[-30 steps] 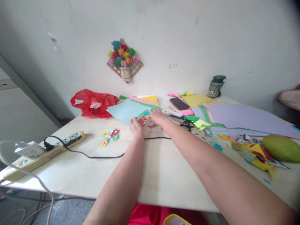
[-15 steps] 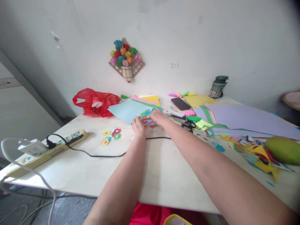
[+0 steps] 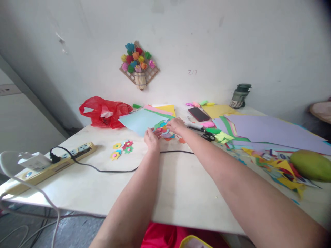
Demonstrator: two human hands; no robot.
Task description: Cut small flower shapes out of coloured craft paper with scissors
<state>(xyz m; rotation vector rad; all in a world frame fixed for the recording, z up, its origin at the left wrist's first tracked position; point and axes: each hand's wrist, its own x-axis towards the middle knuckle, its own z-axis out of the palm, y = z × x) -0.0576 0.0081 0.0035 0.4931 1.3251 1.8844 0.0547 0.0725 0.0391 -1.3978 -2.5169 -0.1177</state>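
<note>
My left hand [image 3: 152, 137] rests at the near left side of a pile of coloured paper cut-outs [image 3: 167, 135], its fingers stretched out over the pieces. My right hand [image 3: 177, 126] reaches over the far right of the same pile, fingertips drawn together and pointing down; whatever lies between them is too small to make out. Green, blue, lilac and orange cut-outs show around the fingers. To the left lies a group of finished-looking paper flowers [image 3: 123, 149] with round centres. Behind the hands is a pale blue sheet [image 3: 141, 120].
Black-handled scissors [image 3: 208, 136] and a phone [image 3: 198, 114] lie to the right. Beyond them are a lilac sheet [image 3: 271, 132], paper scraps [image 3: 281, 168] and a green mango [image 3: 311, 165]. A power strip [image 3: 62, 165], its black cable and a red plastic bag [image 3: 106, 113] are leftward.
My right hand has lifted slightly and drawn its fingertips together over the pile. An orange piece now shows below its wrist. The left hand has hardly moved.
</note>
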